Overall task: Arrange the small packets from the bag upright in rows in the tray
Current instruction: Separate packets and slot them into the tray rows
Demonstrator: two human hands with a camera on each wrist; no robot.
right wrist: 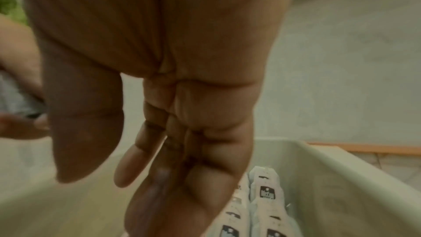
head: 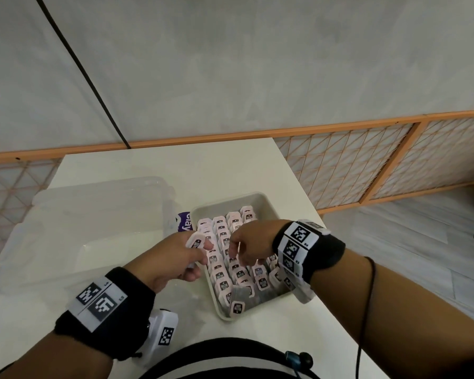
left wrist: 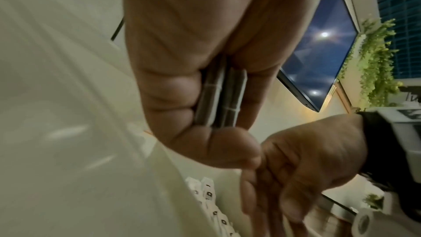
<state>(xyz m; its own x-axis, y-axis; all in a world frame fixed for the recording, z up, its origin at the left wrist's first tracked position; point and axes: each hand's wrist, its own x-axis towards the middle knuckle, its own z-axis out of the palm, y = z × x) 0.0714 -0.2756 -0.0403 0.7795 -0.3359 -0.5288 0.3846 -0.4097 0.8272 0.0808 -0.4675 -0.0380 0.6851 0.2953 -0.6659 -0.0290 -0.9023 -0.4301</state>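
Observation:
A beige tray [head: 260, 199] on the white table holds several rows of small pink-white packets [head: 222, 236] standing upright. A few packets lie loose at the tray's near end [head: 237, 307]. My left hand [head: 200, 250] hovers at the tray's left edge and grips a small stack of packets [head: 196, 242]; in the left wrist view the stack [left wrist: 218, 100] is pressed between thumb and fingers. My right hand [head: 237, 253] reaches down over the middle rows with straight fingers [right wrist: 145, 195] and holds nothing. The tray wall [right wrist: 330, 177] and upright packets [right wrist: 266, 192] show below it.
A purple bag [head: 185, 225] lies between the tray and a large clear plastic bin [head: 93, 228] on the left. The table's right edge [head: 312, 209] runs close beside the tray. A wooden lattice screen [head: 367, 165] stands behind.

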